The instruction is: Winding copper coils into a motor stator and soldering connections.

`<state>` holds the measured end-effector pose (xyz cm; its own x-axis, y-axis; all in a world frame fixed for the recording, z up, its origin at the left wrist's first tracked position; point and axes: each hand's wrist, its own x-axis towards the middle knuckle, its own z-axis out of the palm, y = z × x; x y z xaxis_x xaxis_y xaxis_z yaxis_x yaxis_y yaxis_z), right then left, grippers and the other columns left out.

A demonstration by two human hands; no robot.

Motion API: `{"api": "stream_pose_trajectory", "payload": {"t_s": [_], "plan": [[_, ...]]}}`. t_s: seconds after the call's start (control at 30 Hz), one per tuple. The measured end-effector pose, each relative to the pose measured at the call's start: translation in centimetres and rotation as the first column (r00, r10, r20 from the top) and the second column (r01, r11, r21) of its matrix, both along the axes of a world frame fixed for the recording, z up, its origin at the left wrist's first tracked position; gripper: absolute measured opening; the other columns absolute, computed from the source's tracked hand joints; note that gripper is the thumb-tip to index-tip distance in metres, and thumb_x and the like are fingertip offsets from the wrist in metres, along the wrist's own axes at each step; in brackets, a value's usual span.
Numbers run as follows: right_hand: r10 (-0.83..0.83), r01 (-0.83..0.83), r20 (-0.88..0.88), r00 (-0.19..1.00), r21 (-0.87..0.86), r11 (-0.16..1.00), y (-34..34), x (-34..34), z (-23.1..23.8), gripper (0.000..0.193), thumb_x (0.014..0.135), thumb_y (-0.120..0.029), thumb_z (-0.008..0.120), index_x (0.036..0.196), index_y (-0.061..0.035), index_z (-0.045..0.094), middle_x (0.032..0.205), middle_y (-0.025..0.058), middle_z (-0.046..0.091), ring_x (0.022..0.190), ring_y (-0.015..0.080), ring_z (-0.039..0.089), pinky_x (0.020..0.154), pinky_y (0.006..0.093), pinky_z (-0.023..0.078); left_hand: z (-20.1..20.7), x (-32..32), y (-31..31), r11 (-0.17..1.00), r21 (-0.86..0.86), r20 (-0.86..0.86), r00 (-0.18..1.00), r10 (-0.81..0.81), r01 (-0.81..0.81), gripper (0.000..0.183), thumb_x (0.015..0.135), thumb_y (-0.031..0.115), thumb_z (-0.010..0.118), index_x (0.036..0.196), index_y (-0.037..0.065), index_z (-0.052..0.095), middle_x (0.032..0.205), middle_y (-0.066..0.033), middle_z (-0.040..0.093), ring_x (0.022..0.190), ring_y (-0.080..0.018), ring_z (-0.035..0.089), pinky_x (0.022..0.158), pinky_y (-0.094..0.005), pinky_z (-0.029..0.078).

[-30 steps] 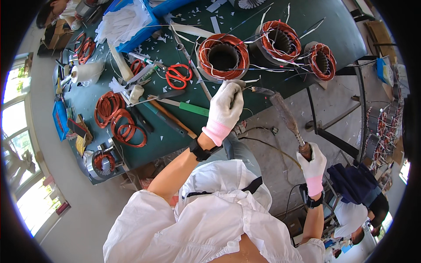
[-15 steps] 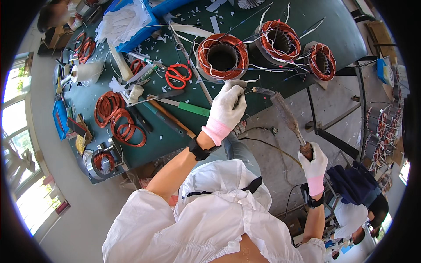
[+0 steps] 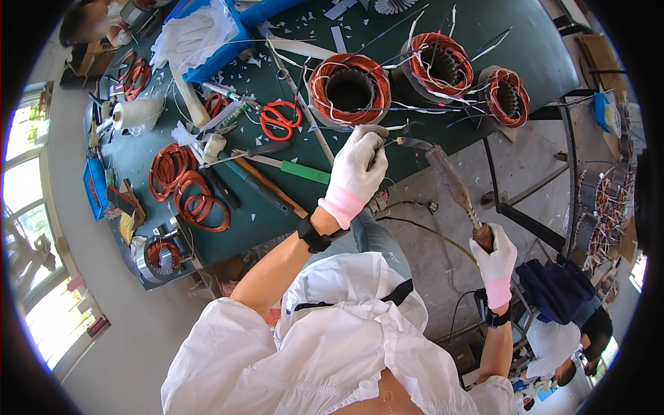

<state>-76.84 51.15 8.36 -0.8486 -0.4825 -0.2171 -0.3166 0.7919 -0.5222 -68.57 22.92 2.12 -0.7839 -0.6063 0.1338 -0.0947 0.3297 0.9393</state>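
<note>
My right hand (image 3: 494,250) is closed around the wooden handle of a large soldering iron (image 3: 448,173), held over the table's near edge. The iron's bent tip points left, toward my left hand (image 3: 360,162). That hand, gloved in white like the other, has its fingers pinched on a thin wire (image 3: 392,142) whose end is at the iron's tip; the fingers partly hide it. Just beyond the left fingers stands a motor stator (image 3: 320,90) with copper windings and sleeved leads. Two more wound stators, a middle one (image 3: 418,66) and a smaller one (image 3: 508,100), stand to its right.
Red-handled scissors (image 3: 281,121), a green-handled tool (image 3: 305,171) and coils of red-brown wire (image 3: 200,200) lie left on the green table (image 3: 277,225). A blue bin (image 3: 207,66) holds white strips. A power cord (image 3: 429,232) runs below the iron. Other people are at the edges.
A faint dark wisp, perhaps smoke, now shows near the iron's tip. Both hands and the iron stay almost in place.
</note>
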Motion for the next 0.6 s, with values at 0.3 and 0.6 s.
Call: {"api": "stream_pose_trajectory", "payload": {"t_s": [0.3, 0.6], "plan": [[-0.005, 0.005, 0.001, 1.000, -0.001, 1.000, 0.00, 0.00, -0.09, 0.027, 0.067, -0.013, 0.074, 0.090, -0.0056, 0.061, 0.078, 0.0139, 0.062, 0.072, 0.0329, 0.062, 0.066, 0.0349, 0.049, 0.01, -0.08, -0.03, 1.000, 0.015, 0.008, 1.000, 0.002, -0.002, 0.002, 0.080, -0.005, 0.051, 0.081, -0.004, 0.052, 0.095, -0.0095, 0.061, 0.064, -0.0154, 0.050, 0.061, -0.0245, 0.043], [-0.014, 0.014, 0.029, 0.999, -0.016, 1.000, 0.04, 0.08, -0.26, 0.027, 0.067, -0.013, 0.074, 0.090, -0.0055, 0.061, 0.077, 0.0138, 0.062, 0.071, 0.0325, 0.062, 0.065, 0.0345, 0.049, -0.01, -0.06, -0.04, 1.000, 0.001, 0.004, 1.000, 0.002, -0.002, 0.001, 0.080, -0.005, 0.051, 0.080, -0.004, 0.052, 0.094, -0.0103, 0.061, 0.066, -0.0168, 0.052, 0.062, -0.0250, 0.044]]}}
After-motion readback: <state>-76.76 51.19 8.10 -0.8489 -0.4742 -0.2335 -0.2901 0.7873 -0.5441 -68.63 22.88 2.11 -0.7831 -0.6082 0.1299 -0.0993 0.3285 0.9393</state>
